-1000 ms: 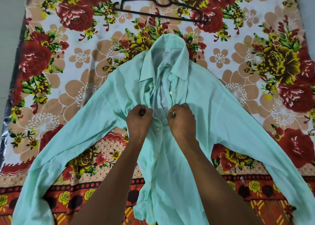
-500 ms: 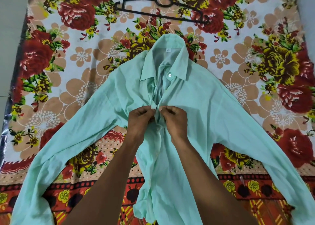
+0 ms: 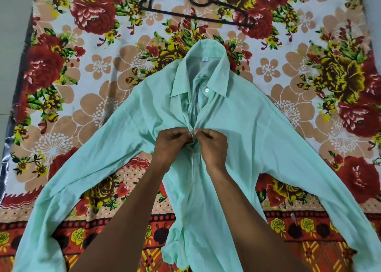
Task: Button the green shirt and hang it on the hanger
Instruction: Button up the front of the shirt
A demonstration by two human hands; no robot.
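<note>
My left hand (image 3: 172, 146) pinches green shirt (image 3: 257, 139) placket | my right hand (image 3: 213, 146) pinches opposite edge, knuckles touching | hanger (image 3: 198, 9) near bedsheet's (image 3: 92, 69) far edge

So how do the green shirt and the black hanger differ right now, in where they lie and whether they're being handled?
The green shirt lies spread with sleeves out across the middle of the floral sheet; the black hanger lies beyond its collar, apart from it. The shirt is pinched at its front placket by the left hand and right hand; the hanger is untouched. The shirt is soft, wrinkled cloth; the hanger is a thin, rigid frame. Both lie flat on the sheet.
</note>
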